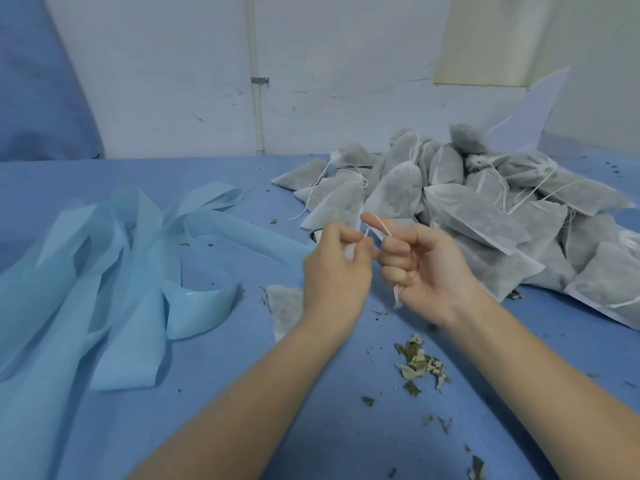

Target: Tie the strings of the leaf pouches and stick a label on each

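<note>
**Knot in progress on one pouch, with a heap nearby**

Head view: both hands meet over the middle of the blue table [104, 445]. The left hand [334, 268] is curled, pinching one end of the white string [382, 226] between thumb and fingers, with a bit of white pouch fabric showing in its grasp. The right hand [426, 268] has its lower fingers curled on the string, a tail hanging below the palm, while the raised forefinger carries a loop. The pouch [285, 308] being tied lies just under the left wrist, mostly covered by it.

By my judgement the tying is mid-knot. The heap of pouches [467, 209] at the far right shows drawstrings, but whether they are knotted cannot be told, and no label is visible on any pouch. Pale blue strips [114, 271] lie loose at the left; whether they serve as label backing is unclear. Spilled leaf bits [420, 363] lie near the right forearm. The heap is cut off at the right edge.
</note>
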`<control>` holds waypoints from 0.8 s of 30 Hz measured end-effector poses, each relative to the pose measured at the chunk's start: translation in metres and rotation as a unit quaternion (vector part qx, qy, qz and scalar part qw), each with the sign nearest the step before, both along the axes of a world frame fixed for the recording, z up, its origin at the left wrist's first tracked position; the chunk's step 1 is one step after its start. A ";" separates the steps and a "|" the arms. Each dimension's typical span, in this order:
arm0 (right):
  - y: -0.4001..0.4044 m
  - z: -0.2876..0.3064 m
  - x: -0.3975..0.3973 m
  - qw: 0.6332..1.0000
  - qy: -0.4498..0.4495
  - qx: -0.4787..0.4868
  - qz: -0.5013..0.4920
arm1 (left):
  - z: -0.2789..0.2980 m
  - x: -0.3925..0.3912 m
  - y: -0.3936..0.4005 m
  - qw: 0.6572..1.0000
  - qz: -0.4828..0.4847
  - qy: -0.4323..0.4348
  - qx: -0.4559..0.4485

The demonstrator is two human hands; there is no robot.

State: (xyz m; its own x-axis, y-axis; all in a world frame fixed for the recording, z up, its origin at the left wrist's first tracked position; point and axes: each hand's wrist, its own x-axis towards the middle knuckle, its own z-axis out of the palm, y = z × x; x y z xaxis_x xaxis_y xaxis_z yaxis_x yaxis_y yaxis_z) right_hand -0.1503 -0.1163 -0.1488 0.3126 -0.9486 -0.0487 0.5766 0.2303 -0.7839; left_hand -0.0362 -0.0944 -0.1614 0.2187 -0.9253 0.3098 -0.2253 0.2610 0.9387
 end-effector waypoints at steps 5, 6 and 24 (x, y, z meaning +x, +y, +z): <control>0.004 -0.001 0.008 0.982 0.175 -0.065 0.022 | -0.001 0.005 -0.002 0.999 0.044 -0.007 -0.026; 0.006 0.001 0.008 0.969 0.232 -0.081 0.018 | -0.002 0.005 -0.002 0.998 0.050 -0.016 -0.036; 0.010 0.004 0.004 0.828 0.487 -0.241 -0.138 | 0.001 0.009 -0.003 0.999 0.044 -0.013 -0.005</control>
State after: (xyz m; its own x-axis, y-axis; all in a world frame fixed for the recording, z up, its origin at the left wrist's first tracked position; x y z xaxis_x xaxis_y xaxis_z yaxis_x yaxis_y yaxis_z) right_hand -0.1462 -0.1064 -0.1445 0.1153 -0.9598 0.2558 -0.4054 -0.2805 -0.8700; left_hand -0.0275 -0.0972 -0.1603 0.2903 -0.8997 0.3261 -0.2717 0.2492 0.9296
